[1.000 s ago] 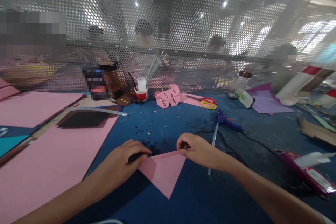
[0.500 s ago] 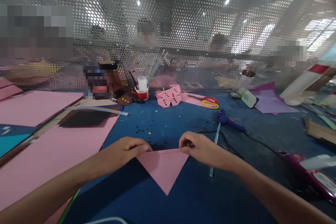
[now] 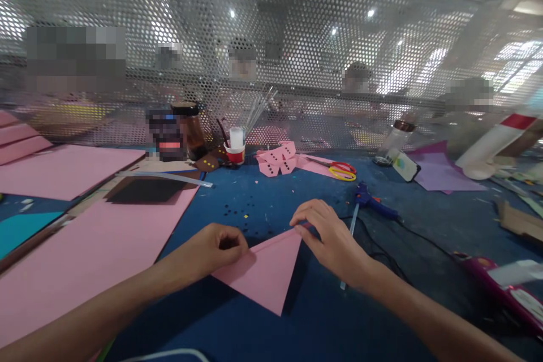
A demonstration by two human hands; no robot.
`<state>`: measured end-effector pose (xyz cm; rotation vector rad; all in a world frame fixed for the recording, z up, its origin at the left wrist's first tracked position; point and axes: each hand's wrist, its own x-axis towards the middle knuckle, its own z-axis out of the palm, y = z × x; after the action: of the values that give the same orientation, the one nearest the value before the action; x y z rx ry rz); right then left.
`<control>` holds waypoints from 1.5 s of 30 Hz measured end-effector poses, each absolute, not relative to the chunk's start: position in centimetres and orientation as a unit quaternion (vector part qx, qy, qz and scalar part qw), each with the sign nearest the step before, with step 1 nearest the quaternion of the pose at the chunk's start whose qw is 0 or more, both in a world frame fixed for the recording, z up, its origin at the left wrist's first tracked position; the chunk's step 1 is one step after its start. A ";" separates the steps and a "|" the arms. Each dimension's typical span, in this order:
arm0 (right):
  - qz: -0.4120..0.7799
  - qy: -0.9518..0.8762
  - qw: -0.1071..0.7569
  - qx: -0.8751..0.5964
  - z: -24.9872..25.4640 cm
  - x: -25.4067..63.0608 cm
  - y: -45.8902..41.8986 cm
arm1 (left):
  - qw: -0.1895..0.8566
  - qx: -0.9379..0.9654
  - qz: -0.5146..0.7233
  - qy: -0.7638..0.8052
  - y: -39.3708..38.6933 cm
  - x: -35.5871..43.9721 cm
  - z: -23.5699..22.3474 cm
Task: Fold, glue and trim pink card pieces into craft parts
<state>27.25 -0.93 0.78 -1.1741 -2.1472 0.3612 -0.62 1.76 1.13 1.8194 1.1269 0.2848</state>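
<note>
A folded pink paper triangle (image 3: 269, 271) is held tilted just above the blue table, its point toward me. My left hand (image 3: 220, 248) pinches its left corner between thumb and curled fingers. At the upper right end of the folded edge, my right hand (image 3: 328, 237) has thumb and fingertips closed on the paper. Beyond the hands lie a pink paper butterfly (image 3: 278, 159) with black dots and a pair of scissors (image 3: 339, 169) with red and yellow handles. Small black bits (image 3: 240, 210) are scattered on the table.
A blue glue gun (image 3: 375, 202) with its cord and glue stick lies to the right. Large pink sheets (image 3: 102, 237) cover the left. A red-and-white cup (image 3: 236, 153) with sticks stands by the perforated metal screen (image 3: 297, 39). A magenta device (image 3: 496, 283) sits at right.
The paper triangle has tilted, its right corner rising and its left corner dropping. My right hand has moved up slightly, its fingers straighter. The view has shifted a little.
</note>
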 end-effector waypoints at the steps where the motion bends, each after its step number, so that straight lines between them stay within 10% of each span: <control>1: 0.107 -0.825 0.336 -0.441 0.8 27.3 -1.0 | 0.469 0.740 0.126 0.465 2.0 -0.7 1.1; 12: 0.068 -0.925 0.159 -0.339 0.8 26.0 -3.6 | 0.473 0.746 0.129 0.450 2.3 -1.3 1.2; 31: 0.140 -0.899 0.202 -0.363 -1.9 25.5 -5.6 | 0.259 0.856 0.203 0.400 -0.1 0.1 -1.2; 39: 0.200 -0.859 0.257 -0.395 -2.7 25.2 -5.7 | 0.328 0.816 0.199 0.433 -3.6 0.3 -0.3; 45: 0.227 -0.840 0.267 -0.414 -2.6 24.9 -5.6 | 0.088 0.899 0.270 0.334 -6.3 0.0 -1.8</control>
<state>24.89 -5.65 -2.58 -1.1184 -2.2666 0.6127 -0.04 -6.31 -1.84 2.6768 0.9938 0.8038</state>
